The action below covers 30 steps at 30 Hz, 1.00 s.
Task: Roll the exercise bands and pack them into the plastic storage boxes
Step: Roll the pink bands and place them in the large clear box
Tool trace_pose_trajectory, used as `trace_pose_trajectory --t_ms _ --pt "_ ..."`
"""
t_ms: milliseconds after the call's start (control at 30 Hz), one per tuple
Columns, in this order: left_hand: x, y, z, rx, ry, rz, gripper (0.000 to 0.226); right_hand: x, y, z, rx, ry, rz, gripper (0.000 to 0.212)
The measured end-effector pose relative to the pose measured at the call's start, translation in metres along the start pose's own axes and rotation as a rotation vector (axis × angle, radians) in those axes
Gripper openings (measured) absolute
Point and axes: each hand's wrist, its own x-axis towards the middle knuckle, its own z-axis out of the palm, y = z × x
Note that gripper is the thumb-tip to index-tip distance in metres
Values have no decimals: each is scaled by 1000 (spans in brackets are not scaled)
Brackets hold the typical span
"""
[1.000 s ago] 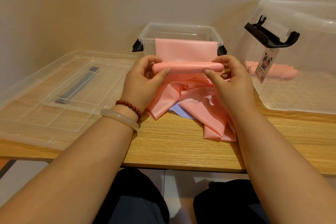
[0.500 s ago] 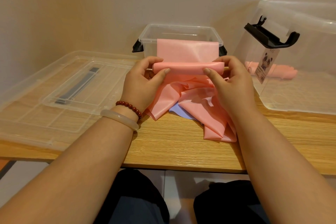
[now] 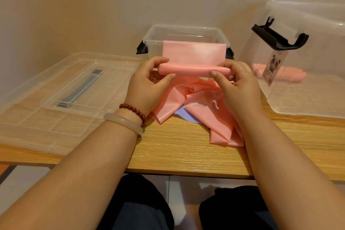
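Both hands hold a partly rolled pink exercise band [image 3: 194, 69] above the wooden table [image 3: 186, 151]. My left hand [image 3: 149, 86] pinches the roll's left end and my right hand [image 3: 237, 84] pinches its right end. The band's loose part rises flat behind the roll, over the front rim of a small clear storage box [image 3: 186, 32]. More pink band [image 3: 201, 106] lies crumpled under my hands, with a lilac band [image 3: 183, 116] partly hidden beneath it.
A large clear box [image 3: 308, 73] lies on its side at the right, with a black latch and a pink rolled band [image 3: 291, 75] inside. Clear lids [image 3: 61, 97] are stacked at the left. The wall is close behind.
The roll has turned slightly in my fingers and sits a little lower; the flat part behind it looks a bit taller. Both hands stay on the ends.
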Motion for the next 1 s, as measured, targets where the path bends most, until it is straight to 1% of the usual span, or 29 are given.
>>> trace_pose_trajectory --t_ms 67,167,233,300,433,533,667,833,1000 --pt "0 -1 0 2 5 -7 32 0 0 0 -5 10 -7 18" --pt "1 -2 1 32 9 2 27 -1 0 -1 36 -26 6 35" --pt "1 -4 1 37 13 -3 25 -1 0 -1 -10 -54 -40 41" --pt "1 -3 1 24 11 -12 27 -1 0 0 -67 -57 -87 35" --pt "0 -1 0 10 -25 10 36 0 1 0 -77 -14 -106 23" --pt "0 1 1 22 -47 47 38 1 2 1 -81 -17 -124 22" --pt "0 -1 1 48 -33 73 31 1 2 2 -78 -19 -114 22" --pt "1 -3 2 67 -28 50 26 -1 -1 1 -27 -56 -87 37" --pt "0 0 1 38 -42 55 31 -1 0 0 -43 -20 -114 24"
